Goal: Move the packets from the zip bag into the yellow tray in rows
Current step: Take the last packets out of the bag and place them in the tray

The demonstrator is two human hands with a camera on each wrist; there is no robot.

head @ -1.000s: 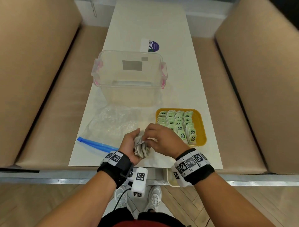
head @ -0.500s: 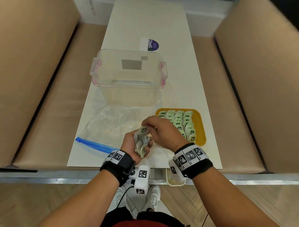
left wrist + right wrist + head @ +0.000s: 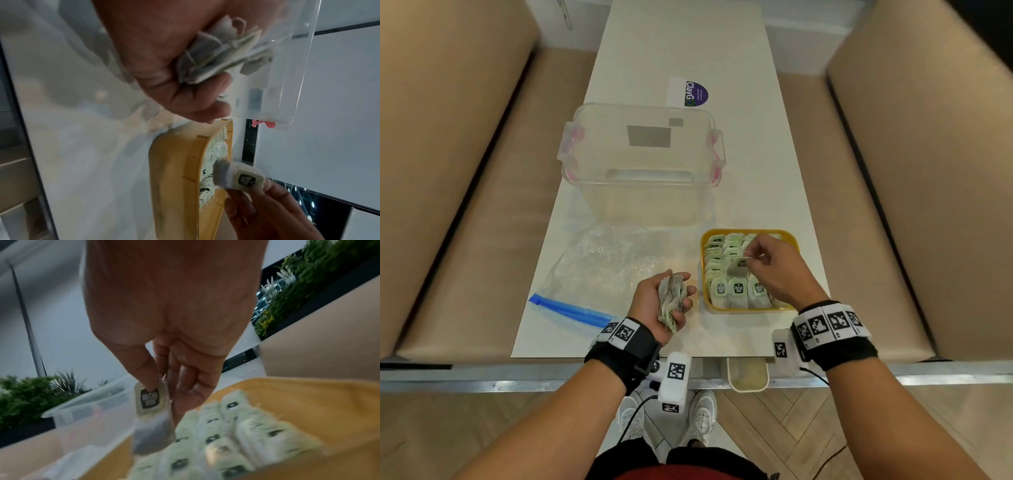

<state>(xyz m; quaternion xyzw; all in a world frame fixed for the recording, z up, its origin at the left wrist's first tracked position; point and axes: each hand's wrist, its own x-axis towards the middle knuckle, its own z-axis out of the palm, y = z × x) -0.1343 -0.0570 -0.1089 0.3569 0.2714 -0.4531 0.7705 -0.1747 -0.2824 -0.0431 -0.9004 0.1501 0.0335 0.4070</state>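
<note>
My left hand grips a bundle of tea packets just left of the yellow tray; in the left wrist view the bundle shows between its curled fingers. My right hand hovers over the tray and pinches a single packet by its green tag, seen close in the right wrist view. Rows of packets with green labels fill the tray's left and middle. The clear zip bag with a blue seal lies flat to the left.
A clear plastic tub with pink clips stands behind the bag and tray. A purple sticker lies farther back on the white table. Tan padded benches flank the table. A small cream cup hangs below the near edge.
My right hand pulled one packet off the bundle in my left hand and carried it right, over the tray. The left hand stayed near the table's front with the rest.
</note>
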